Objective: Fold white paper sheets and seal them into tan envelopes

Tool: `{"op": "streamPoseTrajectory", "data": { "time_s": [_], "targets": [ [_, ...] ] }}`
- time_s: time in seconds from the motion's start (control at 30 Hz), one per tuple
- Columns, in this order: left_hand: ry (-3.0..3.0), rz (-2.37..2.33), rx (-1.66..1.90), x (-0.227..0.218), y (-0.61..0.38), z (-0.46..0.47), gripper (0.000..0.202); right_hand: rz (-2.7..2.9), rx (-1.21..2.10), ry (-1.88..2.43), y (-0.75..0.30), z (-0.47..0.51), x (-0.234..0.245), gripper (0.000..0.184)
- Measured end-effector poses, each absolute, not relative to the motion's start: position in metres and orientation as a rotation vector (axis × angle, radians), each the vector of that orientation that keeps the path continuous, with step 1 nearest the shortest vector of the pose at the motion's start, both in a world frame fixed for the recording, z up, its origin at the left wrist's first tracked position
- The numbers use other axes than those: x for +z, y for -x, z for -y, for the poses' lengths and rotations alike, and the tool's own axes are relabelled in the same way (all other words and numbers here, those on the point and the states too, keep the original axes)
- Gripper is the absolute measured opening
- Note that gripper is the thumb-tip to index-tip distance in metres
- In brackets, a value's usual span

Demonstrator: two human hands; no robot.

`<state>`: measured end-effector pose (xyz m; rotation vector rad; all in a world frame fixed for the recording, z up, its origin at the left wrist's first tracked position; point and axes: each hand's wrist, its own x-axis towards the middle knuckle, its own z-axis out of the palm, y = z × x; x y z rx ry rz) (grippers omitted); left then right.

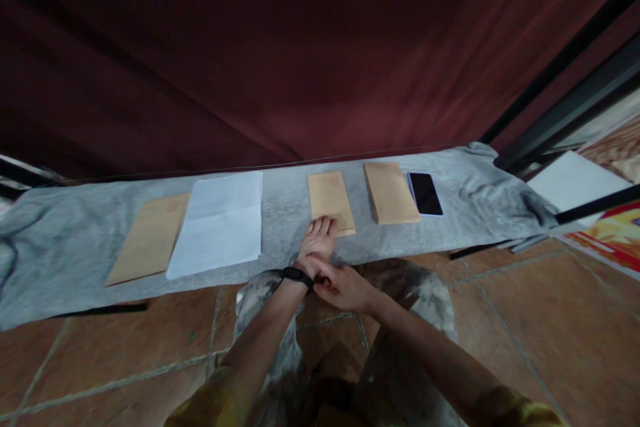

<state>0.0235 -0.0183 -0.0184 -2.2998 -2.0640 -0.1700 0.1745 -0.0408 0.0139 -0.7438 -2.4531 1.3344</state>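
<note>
My left hand [319,239] lies flat on the grey cloth [70,233], fingers stretched out, fingertips touching the near edge of a small brown envelope [330,200]. A black band [298,275] circles that wrist. My right hand [343,285] reaches across with fingers pinched at the band on the left wrist. To the right of the small envelope lies a stack of brown envelopes [391,192], and beside that a black phone [425,193]. White paper sheets [220,223] and a larger brown envelope [150,237] lie to the left.
The cloth covers a long low surface under a dark red curtain [280,60]. Reddish floor tiles [540,320] lie in front. A black metal frame [560,127], a white board [575,180] and a red printed sheet [613,233] are at the right.
</note>
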Motion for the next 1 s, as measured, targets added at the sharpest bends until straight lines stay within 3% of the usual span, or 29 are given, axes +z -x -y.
{"op": "streamPoseTrajectory", "data": {
  "time_s": [0.1,0.17,0.5,0.73,1.0],
  "targets": [
    [2.306,2.069,-0.209,-0.017,-0.025,0.018,0.047,2.386,1.554,0.467,-0.175,0.045,0.007,0.076],
    [2.314,2.066,-0.223,-0.016,-0.025,0.018,0.047,2.292,1.689,0.368,-0.174,0.047,0.001,0.085],
    [2.339,2.016,-0.218,-0.01,-0.023,0.017,0.043,1.783,2.398,0.282,-0.165,0.047,-0.001,0.092],
    [2.329,2.017,-0.198,-0.01,-0.023,0.014,0.043,1.468,2.615,0.306,-0.159,0.048,-0.01,0.105],
    [2.311,1.975,-0.201,-0.013,-0.019,0.015,0.04,1.605,2.723,0.228,-0.165,0.044,0.008,0.107]
  ]
}}
